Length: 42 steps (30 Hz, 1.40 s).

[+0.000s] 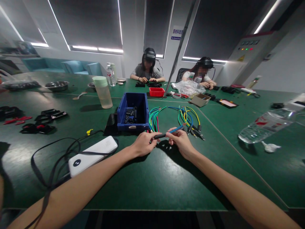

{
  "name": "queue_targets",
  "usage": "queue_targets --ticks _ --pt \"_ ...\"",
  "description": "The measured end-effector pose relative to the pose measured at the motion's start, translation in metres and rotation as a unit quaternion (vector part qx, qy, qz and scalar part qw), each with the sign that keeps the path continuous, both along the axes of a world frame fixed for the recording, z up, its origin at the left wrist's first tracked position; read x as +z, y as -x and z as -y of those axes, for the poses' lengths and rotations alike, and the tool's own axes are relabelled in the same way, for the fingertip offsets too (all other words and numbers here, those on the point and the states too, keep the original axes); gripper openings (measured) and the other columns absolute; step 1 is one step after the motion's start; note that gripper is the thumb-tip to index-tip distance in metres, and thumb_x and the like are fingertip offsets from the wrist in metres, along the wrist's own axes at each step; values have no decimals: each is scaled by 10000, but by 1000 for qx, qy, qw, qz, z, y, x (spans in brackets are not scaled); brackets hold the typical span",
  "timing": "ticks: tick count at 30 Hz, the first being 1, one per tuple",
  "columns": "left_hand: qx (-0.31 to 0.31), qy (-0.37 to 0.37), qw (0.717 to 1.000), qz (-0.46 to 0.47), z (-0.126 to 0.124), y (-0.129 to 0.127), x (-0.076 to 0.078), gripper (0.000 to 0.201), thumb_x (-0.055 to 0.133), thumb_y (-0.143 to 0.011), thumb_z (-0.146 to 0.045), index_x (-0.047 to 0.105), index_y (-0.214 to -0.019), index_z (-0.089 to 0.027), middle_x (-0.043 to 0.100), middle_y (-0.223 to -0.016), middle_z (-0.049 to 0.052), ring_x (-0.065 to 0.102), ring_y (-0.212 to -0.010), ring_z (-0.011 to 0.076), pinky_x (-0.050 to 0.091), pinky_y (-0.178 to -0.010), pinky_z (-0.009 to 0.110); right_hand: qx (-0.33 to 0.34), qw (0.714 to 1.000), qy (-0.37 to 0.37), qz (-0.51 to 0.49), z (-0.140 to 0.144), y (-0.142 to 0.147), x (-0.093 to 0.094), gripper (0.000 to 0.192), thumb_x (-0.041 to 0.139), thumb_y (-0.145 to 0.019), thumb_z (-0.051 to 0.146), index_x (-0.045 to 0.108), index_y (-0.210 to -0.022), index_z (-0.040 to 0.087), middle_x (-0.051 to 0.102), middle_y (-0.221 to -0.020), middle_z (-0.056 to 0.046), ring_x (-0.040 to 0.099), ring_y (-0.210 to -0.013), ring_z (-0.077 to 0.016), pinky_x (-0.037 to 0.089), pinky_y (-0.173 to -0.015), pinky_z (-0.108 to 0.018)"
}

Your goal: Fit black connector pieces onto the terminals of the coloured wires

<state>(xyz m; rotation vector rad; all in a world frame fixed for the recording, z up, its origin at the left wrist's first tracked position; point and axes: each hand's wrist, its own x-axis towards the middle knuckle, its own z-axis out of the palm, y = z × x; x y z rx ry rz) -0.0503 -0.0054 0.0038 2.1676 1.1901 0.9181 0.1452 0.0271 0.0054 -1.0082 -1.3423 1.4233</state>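
My left hand pinches a black connector piece at the end of a blue cable. My right hand grips the same blue cable just right of that piece. Both hands hover over the green table. Just beyond them lie two bundles of coloured cables: one green, red and blue, one blue, yellow and green with black plugs. A blue bin holding black parts stands behind my left hand.
A white power bank with black cords lies at the left. A plastic cup, a lying water bottle, a red tray and black parts sit around. Two people work at the far side.
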Motion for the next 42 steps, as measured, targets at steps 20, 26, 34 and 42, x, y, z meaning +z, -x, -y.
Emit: queue_targets --ticks 20,26,34,42 --pt "2 -14 1000 -10 0 -1 1 407 467 -812 -140 575 -1200 -198 707 -885 33 635 -685 126 477 -662 224 4 1000 -1 -3 -1 -1 0 368 779 -616 406 599 -829 167 555 -545 39 473 -439 -84 338 -422 -208" --pt "1 -11 1000 -18 1 -1 4 402 464 -812 -140 585 -1192 -187 706 -860 33 629 -667 119 471 -650 214 2 1000 1 4 0 -1 1 342 767 -639 397 594 -819 163 543 -515 42 470 -436 -87 340 -427 -209" --pt "3 -10 1000 -26 1 -1 5 402 470 -806 -146 588 -1189 -183 713 -854 33 620 -651 124 460 -630 216 -5 1000 4 10 0 0 1 373 774 -619 424 593 -822 169 553 -540 34 479 -445 -98 343 -434 -222" --pt "9 -18 999 -36 1 -1 4 389 487 -801 -157 600 -1171 -198 699 -828 30 612 -639 126 451 -623 218 -1 1000 1 3 1 -1 2 369 776 -613 420 596 -814 168 560 -552 35 478 -440 -84 343 -428 -212"
